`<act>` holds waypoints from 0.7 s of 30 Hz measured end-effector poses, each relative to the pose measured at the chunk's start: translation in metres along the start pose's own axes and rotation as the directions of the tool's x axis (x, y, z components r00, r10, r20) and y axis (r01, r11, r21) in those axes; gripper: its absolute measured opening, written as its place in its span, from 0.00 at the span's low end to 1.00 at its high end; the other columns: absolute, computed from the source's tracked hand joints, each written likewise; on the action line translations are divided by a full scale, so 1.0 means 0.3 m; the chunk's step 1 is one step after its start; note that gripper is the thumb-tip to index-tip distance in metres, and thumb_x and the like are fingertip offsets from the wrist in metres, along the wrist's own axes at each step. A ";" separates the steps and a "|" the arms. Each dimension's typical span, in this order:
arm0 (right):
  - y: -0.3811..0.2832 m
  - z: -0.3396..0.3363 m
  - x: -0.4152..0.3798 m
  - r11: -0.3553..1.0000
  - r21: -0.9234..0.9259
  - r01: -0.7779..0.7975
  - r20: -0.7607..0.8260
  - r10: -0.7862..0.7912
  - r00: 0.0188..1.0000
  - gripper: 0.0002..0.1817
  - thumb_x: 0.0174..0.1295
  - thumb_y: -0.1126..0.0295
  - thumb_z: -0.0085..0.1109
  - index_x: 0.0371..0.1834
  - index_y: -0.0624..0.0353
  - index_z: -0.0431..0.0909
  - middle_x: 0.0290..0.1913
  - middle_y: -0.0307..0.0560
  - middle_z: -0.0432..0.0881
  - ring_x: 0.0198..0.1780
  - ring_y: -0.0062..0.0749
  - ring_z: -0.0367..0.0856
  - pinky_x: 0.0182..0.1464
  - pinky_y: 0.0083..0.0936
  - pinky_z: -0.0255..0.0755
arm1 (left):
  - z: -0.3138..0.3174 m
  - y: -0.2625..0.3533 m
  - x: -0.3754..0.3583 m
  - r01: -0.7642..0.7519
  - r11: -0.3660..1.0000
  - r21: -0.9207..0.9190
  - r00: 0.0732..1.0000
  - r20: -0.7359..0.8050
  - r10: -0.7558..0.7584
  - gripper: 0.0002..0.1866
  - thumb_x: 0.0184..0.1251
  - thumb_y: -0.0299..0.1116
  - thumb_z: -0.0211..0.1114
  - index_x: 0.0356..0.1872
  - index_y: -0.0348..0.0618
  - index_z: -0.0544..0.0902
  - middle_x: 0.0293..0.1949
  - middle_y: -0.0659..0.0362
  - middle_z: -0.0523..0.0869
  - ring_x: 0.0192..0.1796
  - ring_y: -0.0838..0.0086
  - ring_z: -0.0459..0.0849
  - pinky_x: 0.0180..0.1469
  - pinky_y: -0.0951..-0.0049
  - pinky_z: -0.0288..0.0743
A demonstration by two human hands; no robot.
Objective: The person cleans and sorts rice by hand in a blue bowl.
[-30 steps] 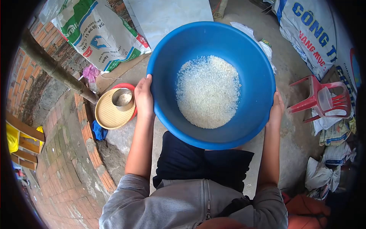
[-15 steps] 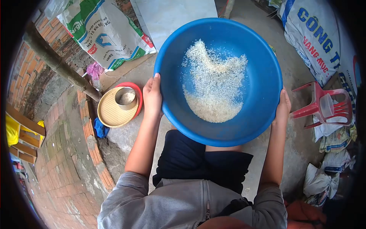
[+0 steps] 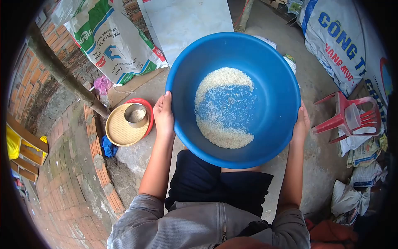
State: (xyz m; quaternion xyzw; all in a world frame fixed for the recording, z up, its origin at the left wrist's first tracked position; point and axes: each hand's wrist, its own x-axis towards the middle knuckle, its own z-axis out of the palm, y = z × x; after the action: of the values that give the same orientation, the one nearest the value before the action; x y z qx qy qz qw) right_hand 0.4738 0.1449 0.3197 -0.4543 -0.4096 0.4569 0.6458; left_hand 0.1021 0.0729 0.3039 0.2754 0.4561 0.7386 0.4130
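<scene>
A large round blue plastic basin [image 3: 271, 101] is held up above my lap, between my two hands. My left hand [image 3: 163, 114] grips its rim on the left, thumb on top and fingers out of sight underneath. On the opposite side my right hand [image 3: 302, 124] is closed on the rim, its fingers partly hidden by the basin wall. White rice [image 3: 226, 136] lies inside in a curved band, thick at the top and bottom, with loose grains scattered thinly between.
To the left, a metal bowl [image 3: 136, 116] with grain stands on a woven tray [image 3: 120, 132] over a red rim. A bamboo pole [image 3: 68, 74] leans near a printed sack [image 3: 118, 50]. On the right are a red plastic chair [image 3: 346, 118] and a large white sack [image 3: 336, 45].
The basin has come slightly lower and toward me, along with both hands. Its rice, spread in a broad patch before, has parted into a curved band with a thin middle.
</scene>
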 end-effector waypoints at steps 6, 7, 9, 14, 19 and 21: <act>0.032 -0.021 0.032 1.000 0.016 0.021 0.011 -0.021 1.000 0.22 0.75 0.64 0.41 0.65 0.67 0.67 0.55 0.50 0.79 0.51 0.28 0.80 0.54 0.23 0.74 | -0.002 -0.038 0.050 0.004 0.999 0.034 0.998 -0.058 -0.002 0.16 0.75 0.41 0.53 0.35 0.39 0.77 0.25 0.63 0.81 0.23 0.84 0.75 0.26 0.83 0.67; 0.038 -0.027 0.047 0.999 -0.015 -0.040 0.015 0.040 0.999 0.22 0.75 0.63 0.41 0.65 0.67 0.66 0.56 0.50 0.78 0.51 0.28 0.80 0.54 0.23 0.74 | 0.001 -0.025 0.060 0.139 0.990 0.013 0.987 -0.081 -0.137 0.16 0.74 0.41 0.53 0.34 0.39 0.77 0.25 0.63 0.81 0.23 0.83 0.75 0.26 0.83 0.67; 0.030 -0.017 0.049 0.995 -0.047 -0.089 0.016 0.090 0.996 0.23 0.75 0.63 0.40 0.65 0.67 0.66 0.56 0.50 0.78 0.52 0.27 0.79 0.54 0.23 0.74 | 0.005 0.001 0.033 0.056 0.998 -0.033 0.997 -0.043 -0.058 0.16 0.74 0.41 0.54 0.33 0.39 0.78 0.26 0.62 0.82 0.23 0.83 0.75 0.26 0.83 0.68; 0.032 0.009 -0.008 0.988 -0.058 0.144 -0.048 -0.146 0.988 0.21 0.75 0.65 0.41 0.64 0.68 0.68 0.55 0.50 0.79 0.51 0.27 0.80 0.53 0.23 0.74 | -0.012 -0.041 0.011 -0.011 0.995 -0.102 1.000 0.017 0.013 0.17 0.73 0.40 0.54 0.40 0.33 0.80 0.32 0.58 0.85 0.29 0.78 0.82 0.34 0.79 0.75; 0.044 -0.033 0.015 0.998 -0.050 -0.041 0.013 0.042 0.999 0.21 0.74 0.65 0.43 0.64 0.67 0.68 0.54 0.51 0.79 0.51 0.27 0.80 0.54 0.22 0.74 | -0.039 -0.032 0.025 0.209 0.972 -0.104 0.978 0.014 -0.209 0.17 0.73 0.40 0.55 0.41 0.33 0.80 0.32 0.57 0.85 0.29 0.77 0.83 0.33 0.78 0.77; 0.053 -0.050 -0.018 0.998 -0.047 -0.036 0.023 0.037 0.999 0.21 0.74 0.65 0.43 0.64 0.67 0.67 0.54 0.51 0.79 0.51 0.26 0.80 0.54 0.22 0.74 | -0.063 -0.067 0.003 0.157 0.984 -0.084 0.988 0.006 -0.157 0.17 0.73 0.41 0.55 0.41 0.33 0.80 0.32 0.57 0.85 0.28 0.77 0.82 0.31 0.79 0.76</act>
State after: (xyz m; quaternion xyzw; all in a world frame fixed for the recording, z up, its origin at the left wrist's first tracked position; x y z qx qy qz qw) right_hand 0.4832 0.1393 0.3001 -0.4713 -0.4194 0.4644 0.6216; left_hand 0.0940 0.0701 0.2777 0.2209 0.4448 0.7225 0.4809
